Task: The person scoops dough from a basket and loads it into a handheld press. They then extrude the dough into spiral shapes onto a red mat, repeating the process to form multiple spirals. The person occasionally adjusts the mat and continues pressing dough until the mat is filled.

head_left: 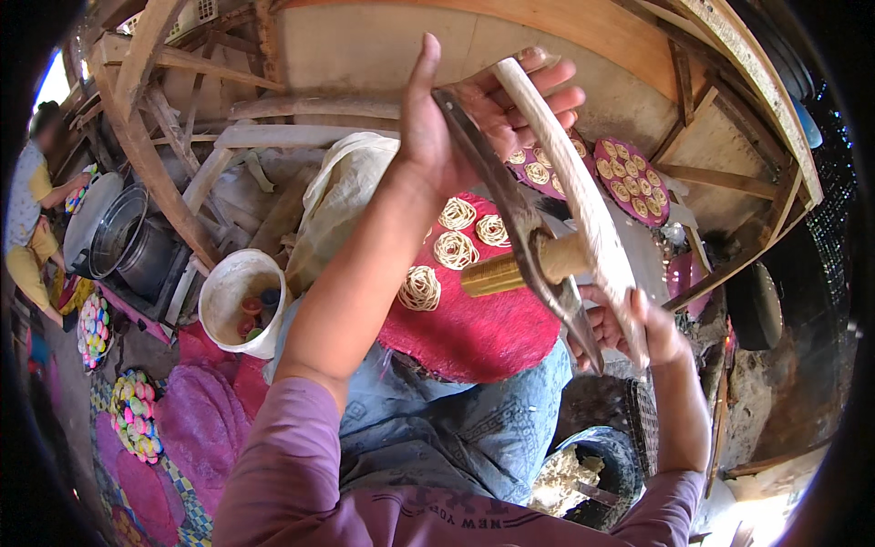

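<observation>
A wooden hand press [605, 232] for dough strands, with a light handle, a dark handle and a brass cylinder, slants in front of me. My right hand [629, 333] is closed round its lower end. Behind the upper end, my left hand [474, 114] is open, palm up, thumb raised and fingers spread; the handles cross its palm and fingers. On my lap lies a round red mat [483, 337]. Coiled nests of pale dough strands [455, 249] sit on it, just below the press, and part of the mat is hidden by my left forearm.
More round mats with nests [631, 182] lie beyond the press. At left stand a white bucket [219, 305] with small cups and a dark pot [128, 242]. Purple mats [202, 424] cover the floor. A dark tub [611, 456] holding dough stands at lower right. A person [36, 214] sits far left.
</observation>
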Tool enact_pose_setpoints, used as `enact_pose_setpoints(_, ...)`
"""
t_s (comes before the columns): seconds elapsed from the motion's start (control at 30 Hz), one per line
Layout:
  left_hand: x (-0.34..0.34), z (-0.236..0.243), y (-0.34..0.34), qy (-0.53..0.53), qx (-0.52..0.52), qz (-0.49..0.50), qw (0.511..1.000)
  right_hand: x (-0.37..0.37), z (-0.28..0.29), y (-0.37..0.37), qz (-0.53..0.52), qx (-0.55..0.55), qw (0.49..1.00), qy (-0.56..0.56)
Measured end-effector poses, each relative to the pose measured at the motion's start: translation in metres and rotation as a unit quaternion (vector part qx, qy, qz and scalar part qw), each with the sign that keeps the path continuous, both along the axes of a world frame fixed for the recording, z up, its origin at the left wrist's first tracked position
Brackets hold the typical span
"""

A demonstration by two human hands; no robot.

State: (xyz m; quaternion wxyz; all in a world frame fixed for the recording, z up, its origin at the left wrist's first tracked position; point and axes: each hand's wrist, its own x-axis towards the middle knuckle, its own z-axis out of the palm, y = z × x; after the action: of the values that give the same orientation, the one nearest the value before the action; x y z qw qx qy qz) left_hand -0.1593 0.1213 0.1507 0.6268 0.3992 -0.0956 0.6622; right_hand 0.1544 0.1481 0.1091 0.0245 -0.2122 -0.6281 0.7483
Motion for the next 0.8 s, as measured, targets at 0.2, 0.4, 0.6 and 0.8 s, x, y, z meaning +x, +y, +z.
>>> enact_pose_setpoints(0.2, -0.01, -0.084, 0.1, -0.113, 0.007, 0.01, 0.994, -0.024, 0.017, 0.046, -0.046, 0.032, 0.984, -0.169)
enact_pose_setpoints(0.4, -0.018, -0.156, 0.123, -0.234, -0.055, -0.02, 0.97, -0.051, 0.014, 0.055, -0.005, 0.167, 0.952, -0.258)
enact_pose_setpoints(0.6, -0.031, -0.133, 0.103, -0.175, -0.02, 0.036, 0.984, -0.049, 0.032, 0.03, -0.043, 0.142, 0.96, -0.237)
enact_pose_setpoints(0.8, -0.011, -0.118, 0.106, -0.174, -0.003, 0.038, 0.984, -0.046, 0.044, 0.034, -0.059, 0.239, 0.933, -0.262)
